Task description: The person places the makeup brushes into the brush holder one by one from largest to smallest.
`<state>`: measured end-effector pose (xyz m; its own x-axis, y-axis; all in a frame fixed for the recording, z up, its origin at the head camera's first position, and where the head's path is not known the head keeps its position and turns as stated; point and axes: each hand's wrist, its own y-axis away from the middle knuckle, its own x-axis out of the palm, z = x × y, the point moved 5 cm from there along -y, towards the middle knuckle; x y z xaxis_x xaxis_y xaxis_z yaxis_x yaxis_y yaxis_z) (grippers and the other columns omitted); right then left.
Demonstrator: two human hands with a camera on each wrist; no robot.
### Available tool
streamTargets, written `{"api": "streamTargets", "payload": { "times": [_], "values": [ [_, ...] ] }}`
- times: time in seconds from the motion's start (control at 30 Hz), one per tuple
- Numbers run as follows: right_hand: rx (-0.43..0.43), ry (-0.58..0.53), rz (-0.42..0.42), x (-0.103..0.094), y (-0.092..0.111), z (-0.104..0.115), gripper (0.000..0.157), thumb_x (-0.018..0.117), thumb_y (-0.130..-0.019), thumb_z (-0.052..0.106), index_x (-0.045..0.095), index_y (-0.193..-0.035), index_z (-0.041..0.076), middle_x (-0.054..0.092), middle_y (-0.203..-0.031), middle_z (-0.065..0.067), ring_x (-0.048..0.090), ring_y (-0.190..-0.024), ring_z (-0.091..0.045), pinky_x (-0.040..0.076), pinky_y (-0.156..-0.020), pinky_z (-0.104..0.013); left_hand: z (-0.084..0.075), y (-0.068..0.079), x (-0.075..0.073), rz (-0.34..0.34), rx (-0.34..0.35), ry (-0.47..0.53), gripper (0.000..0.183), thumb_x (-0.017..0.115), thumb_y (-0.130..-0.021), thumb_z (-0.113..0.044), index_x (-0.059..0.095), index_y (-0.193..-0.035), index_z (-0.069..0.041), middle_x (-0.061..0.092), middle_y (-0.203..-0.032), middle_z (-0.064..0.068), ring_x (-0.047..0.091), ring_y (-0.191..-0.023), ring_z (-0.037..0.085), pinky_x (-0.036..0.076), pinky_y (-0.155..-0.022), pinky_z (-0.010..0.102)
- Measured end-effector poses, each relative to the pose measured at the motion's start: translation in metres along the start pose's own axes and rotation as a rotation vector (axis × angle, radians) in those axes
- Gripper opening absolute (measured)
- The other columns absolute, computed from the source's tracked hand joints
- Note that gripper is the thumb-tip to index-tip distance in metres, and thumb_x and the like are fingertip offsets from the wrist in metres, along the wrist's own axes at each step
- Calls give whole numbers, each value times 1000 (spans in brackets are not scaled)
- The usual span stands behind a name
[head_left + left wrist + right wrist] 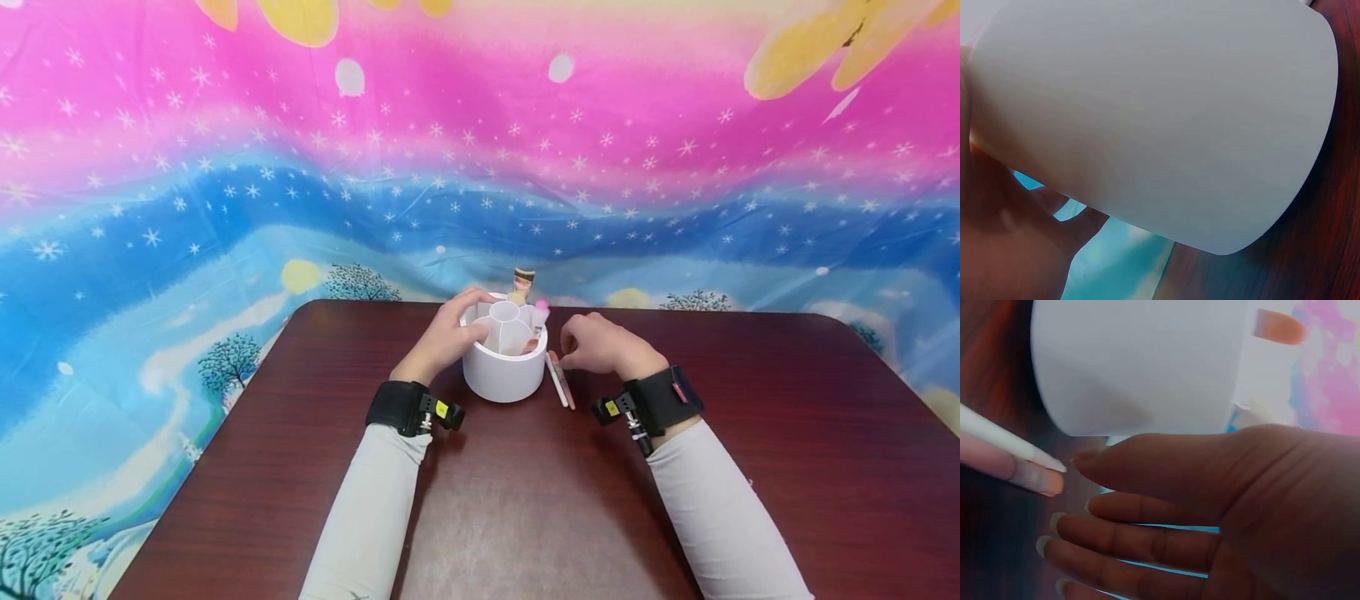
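Observation:
A white round organizer (504, 377) with several compartments stands on the table, a few makeup brushes (522, 283) poking out of it. My left hand (447, 329) grips its left side at the rim; in the left wrist view the white wall (1166, 112) fills most of the picture, and the fingers are partly hidden. Just right of the organizer, two slim sticks lie side by side on the table: a white one (557, 382) and a pink one (562, 379) with an orange tip. My right hand (1210, 512) is beside their tips, fingers loosely bent and holding nothing.
The dark red wooden table (787, 467) has rounded far corners. Behind it hangs a colourful cloth (480, 167) with snowflakes and trees. Each wrist carries a black strap with a small camera.

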<state>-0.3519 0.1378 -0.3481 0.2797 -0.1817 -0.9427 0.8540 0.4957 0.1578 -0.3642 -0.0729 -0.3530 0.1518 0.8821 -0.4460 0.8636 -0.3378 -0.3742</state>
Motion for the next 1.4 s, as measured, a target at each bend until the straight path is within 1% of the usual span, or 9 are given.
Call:
{"api": "streamTargets", "payload": {
  "times": [0.13,0.27,0.47,0.73,0.93,1.03,1.13,1.27,1.4],
  "values": [
    [44,2,27,10,-5,-3,13,67,-81,22,66,-85,10,58,-72,-2,50,-62,-16,41,-56,-32,2,0,0,8,-4,-6,42,55,-70,-6,62,-109,-18,51,-119,-8,41,-112,14,37,-90,47],
    [78,8,42,16,-9,-6,15,66,-83,25,66,-84,10,57,-70,-3,50,-61,-17,40,-55,-31,2,0,0,17,6,-8,43,54,-69,-7,62,-110,-18,50,-119,-7,42,-113,17,37,-89,47],
    [101,29,37,19,-11,-8,9,65,-81,17,65,-77,10,57,-69,-4,50,-60,-18,41,-53,-32,0,0,-2,8,16,-9,42,55,-70,-8,62,-110,-18,51,-117,-8,43,-111,15,37,-90,46],
    [137,29,30,19,-11,-14,17,58,-85,11,59,-69,8,52,-62,-4,50,-55,-18,40,-51,-31,-1,0,-2,10,17,-6,42,54,-69,-7,62,-108,-19,50,-118,-8,41,-110,12,37,-90,46],
    [124,42,-47,9,-8,-17,30,46,-93,15,53,-64,9,48,-58,-4,49,-53,-19,40,-53,-32,-1,0,-1,8,25,-5,42,54,-69,-6,63,-108,-18,51,-118,-8,42,-110,11,37,-90,45],
    [111,33,-87,0,-4,-17,29,48,-89,11,54,-60,10,49,-55,-3,48,-53,-19,40,-54,-32,-1,0,-1,10,26,-9,42,54,-69,-6,63,-108,-18,51,-118,-8,42,-110,11,38,-90,45],
    [90,10,-135,-11,0,-14,21,53,-81,5,59,-61,10,53,-56,-2,49,-57,-20,40,-57,-34,0,-1,-1,12,25,-11,42,54,-69,-7,63,-108,-18,51,-118,-8,42,-110,11,38,-90,45],
    [50,-60,-230,-26,7,-7,9,57,-79,3,65,-79,5,63,-71,-5,57,-69,-22,46,-66,-39,0,-1,-1,10,20,-12,41,54,-69,-7,62,-108,-18,50,-118,-8,41,-111,11,37,-91,45],
    [5,-109,-357,-43,17,3,14,60,-82,5,64,-94,0,68,-83,-10,62,-80,-24,50,-74,-42,0,-1,-1,4,20,-18,42,54,-69,-7,62,-108,-17,51,-118,-7,41,-111,13,37,-90,46]
  ]
}}
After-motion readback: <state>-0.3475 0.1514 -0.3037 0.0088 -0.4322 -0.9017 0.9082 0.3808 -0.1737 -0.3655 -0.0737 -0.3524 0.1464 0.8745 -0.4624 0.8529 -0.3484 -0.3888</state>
